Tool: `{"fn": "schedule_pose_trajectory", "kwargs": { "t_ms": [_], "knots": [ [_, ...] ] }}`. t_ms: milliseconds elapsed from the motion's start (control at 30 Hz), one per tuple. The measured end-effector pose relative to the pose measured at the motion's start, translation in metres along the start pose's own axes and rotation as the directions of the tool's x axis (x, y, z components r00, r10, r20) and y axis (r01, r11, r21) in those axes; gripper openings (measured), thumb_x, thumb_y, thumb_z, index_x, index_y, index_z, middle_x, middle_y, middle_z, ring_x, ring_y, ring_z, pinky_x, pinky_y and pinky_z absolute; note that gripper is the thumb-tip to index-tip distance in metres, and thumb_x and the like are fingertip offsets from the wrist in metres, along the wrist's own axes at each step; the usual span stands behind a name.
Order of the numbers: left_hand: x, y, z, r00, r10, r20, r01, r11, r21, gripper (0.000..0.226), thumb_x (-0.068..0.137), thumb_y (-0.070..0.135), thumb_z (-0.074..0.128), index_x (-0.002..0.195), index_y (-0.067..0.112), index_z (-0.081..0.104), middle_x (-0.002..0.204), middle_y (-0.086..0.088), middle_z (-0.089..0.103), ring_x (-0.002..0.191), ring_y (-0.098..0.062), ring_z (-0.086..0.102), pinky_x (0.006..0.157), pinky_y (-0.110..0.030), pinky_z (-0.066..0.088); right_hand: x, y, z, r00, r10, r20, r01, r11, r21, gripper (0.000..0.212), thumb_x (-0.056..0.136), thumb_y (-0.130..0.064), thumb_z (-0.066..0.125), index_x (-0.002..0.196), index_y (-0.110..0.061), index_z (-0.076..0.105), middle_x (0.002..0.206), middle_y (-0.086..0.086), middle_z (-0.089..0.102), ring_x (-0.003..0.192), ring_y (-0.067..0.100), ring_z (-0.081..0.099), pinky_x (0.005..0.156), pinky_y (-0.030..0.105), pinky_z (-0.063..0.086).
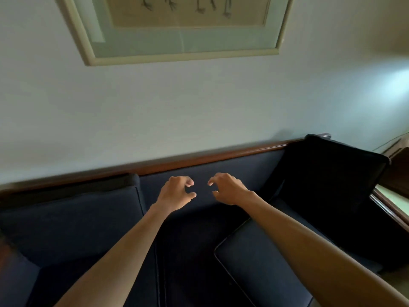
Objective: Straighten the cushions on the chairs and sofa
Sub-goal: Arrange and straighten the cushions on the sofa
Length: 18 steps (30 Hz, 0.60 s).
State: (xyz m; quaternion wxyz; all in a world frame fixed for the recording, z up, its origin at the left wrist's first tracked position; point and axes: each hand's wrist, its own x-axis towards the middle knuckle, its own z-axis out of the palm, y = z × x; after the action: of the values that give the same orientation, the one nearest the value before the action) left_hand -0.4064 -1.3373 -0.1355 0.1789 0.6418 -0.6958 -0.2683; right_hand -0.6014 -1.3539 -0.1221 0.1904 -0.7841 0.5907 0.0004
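Note:
A dark navy sofa with a wooden top rail runs along the wall. A back cushion sits upright at the left. At the right a dark back cushion leans askew against the corner. A seat cushion lies crooked, its near corner lifted off the seat. Both arms reach forward over the middle of the sofa. My left hand and my right hand hover side by side in front of the bare sofa back, fingers curled and apart, holding nothing.
A framed picture hangs on the pale wall above the sofa. At the far right stands a wooden side table, with a light patch on the wall above it.

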Motion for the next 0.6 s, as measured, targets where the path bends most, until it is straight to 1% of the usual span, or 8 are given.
{"fn": "schedule_pose_trajectory", "kwargs": {
  "t_ms": [67, 167, 333, 433, 500, 600],
  "knots": [
    [-0.003, 0.047, 0.031, 1.000, 0.008, -0.010, -0.008, 1.000, 0.001, 0.034, 0.079, 0.028, 0.077, 0.112, 0.023, 0.067, 0.113, 0.007, 0.068, 0.108, -0.013, 0.062, 0.092, -0.034, 0.050, -0.029, 0.052, -0.014, 1.000, 0.008, -0.022, -0.008, 1.000, 0.004, 0.039, 0.090, -0.020, 0.057, 0.129, -0.024, 0.059, 0.134, 0.000, 0.054, 0.121, 0.026, 0.054, 0.094, 0.041, 0.047],
    [-0.016, 0.116, 0.083, 1.000, 0.005, 0.008, -0.005, 1.000, 0.010, 0.033, 0.079, 0.029, 0.077, 0.111, 0.024, 0.068, 0.111, 0.009, 0.069, 0.105, -0.013, 0.064, 0.091, -0.036, 0.052, -0.080, 0.128, -0.030, 1.000, 0.007, -0.006, -0.007, 1.000, 0.001, 0.038, 0.088, -0.021, 0.058, 0.126, -0.024, 0.061, 0.131, 0.001, 0.057, 0.119, 0.027, 0.056, 0.092, 0.040, 0.048],
    [-0.044, 0.206, 0.166, 0.997, 0.002, 0.076, -0.006, 0.999, 0.046, 0.035, 0.081, 0.032, 0.074, 0.114, 0.024, 0.067, 0.112, 0.010, 0.068, 0.107, -0.012, 0.062, 0.088, -0.030, 0.048, -0.150, 0.235, -0.031, 0.996, 0.075, 0.044, -0.076, 0.997, 0.029, 0.038, 0.088, -0.021, 0.058, 0.125, -0.023, 0.062, 0.128, 0.002, 0.059, 0.115, 0.027, 0.059, 0.090, 0.039, 0.051],
    [-0.059, 0.230, 0.211, 0.990, -0.011, 0.141, 0.001, 0.997, 0.072, 0.036, 0.082, 0.033, 0.073, 0.116, 0.023, 0.067, 0.114, 0.010, 0.068, 0.106, -0.012, 0.063, 0.082, -0.025, 0.045, -0.178, 0.280, -0.015, 0.989, 0.120, 0.089, -0.125, 0.991, 0.047, 0.037, 0.089, -0.021, 0.058, 0.126, -0.023, 0.062, 0.128, 0.001, 0.059, 0.113, 0.026, 0.060, 0.088, 0.037, 0.049],
    [-0.067, 0.235, 0.241, 0.979, -0.029, 0.202, 0.011, 0.996, 0.090, 0.038, 0.084, 0.034, 0.072, 0.119, 0.022, 0.066, 0.116, 0.009, 0.068, 0.105, -0.013, 0.063, 0.083, -0.026, 0.045, -0.195, 0.306, 0.005, 0.978, 0.157, 0.140, -0.165, 0.985, 0.046, 0.035, 0.090, -0.022, 0.058, 0.125, -0.024, 0.062, 0.128, 0.000, 0.058, 0.115, 0.025, 0.058, 0.087, 0.035, 0.047],
    [-0.074, 0.233, 0.296, 0.966, -0.047, 0.255, 0.017, 0.993, 0.120, 0.038, 0.085, 0.036, 0.071, 0.119, 0.023, 0.065, 0.118, 0.009, 0.067, 0.105, -0.013, 0.063, 0.088, -0.029, 0.047, -0.216, 0.345, 0.048, 0.952, 0.228, 0.205, -0.245, 0.968, 0.058, 0.034, 0.090, -0.022, 0.057, 0.123, -0.028, 0.063, 0.128, -0.002, 0.059, 0.116, 0.024, 0.059, 0.088, 0.034, 0.047]
  ]
}}
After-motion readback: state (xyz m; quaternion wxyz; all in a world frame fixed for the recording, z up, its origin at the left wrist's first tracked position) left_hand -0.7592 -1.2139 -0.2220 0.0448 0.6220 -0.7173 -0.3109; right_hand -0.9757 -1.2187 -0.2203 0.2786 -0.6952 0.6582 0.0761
